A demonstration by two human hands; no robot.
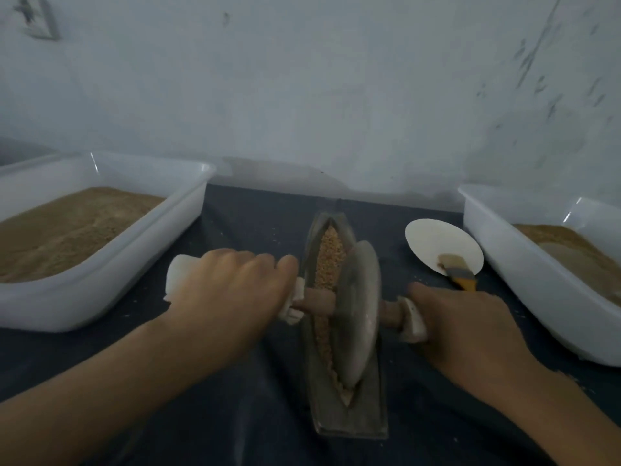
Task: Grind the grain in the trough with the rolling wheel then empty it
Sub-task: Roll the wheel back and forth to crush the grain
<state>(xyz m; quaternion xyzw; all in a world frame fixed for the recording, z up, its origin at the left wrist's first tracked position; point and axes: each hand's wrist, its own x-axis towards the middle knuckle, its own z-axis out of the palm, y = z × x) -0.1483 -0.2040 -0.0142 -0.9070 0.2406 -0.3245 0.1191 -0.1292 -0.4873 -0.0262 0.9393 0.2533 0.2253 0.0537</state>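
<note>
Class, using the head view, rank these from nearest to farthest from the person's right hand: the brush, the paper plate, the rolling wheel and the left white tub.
From the right hand:
1. Brush, just beyond the hand, its bristles on the plate.
2. Rolling wheel, to the hand's left, standing in the trough.
3. Paper plate, farther back; close to the wheel's rank, hard to separate.
4. Left white tub, across the table.
</note>
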